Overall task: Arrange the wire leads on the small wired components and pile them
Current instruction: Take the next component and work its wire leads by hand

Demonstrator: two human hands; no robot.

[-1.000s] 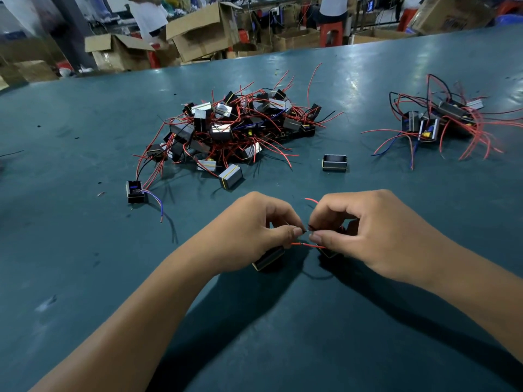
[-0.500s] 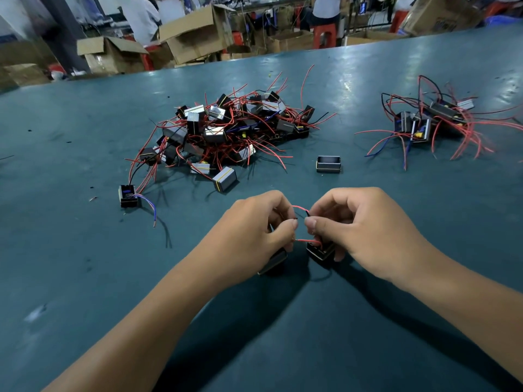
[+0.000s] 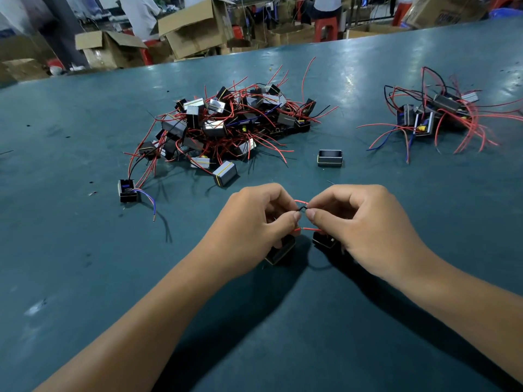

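Observation:
Both hands meet over the green table (image 3: 85, 278) near its middle. My left hand (image 3: 254, 224) grips a small black component (image 3: 280, 251) under its fingers and pinches a black lead (image 3: 302, 208). My right hand (image 3: 365, 224) pinches the same lead from the other side, with a second black component (image 3: 324, 240) under it. A red lead (image 3: 310, 229) runs between the two hands. A big tangled heap of components with red wires (image 3: 226, 125) lies beyond the hands. A smaller pile (image 3: 435, 114) sits at the far right.
One loose component without leads (image 3: 329, 157) lies just beyond my right hand. Another one with blue and red leads (image 3: 127, 190) sits at the left of the heap. Cardboard boxes (image 3: 195, 26) and people stand past the table's far edge.
Both hands have lifted their pinch a little higher, from the red lead near the components to the black lead between the fingertips. The components stay under the hands.

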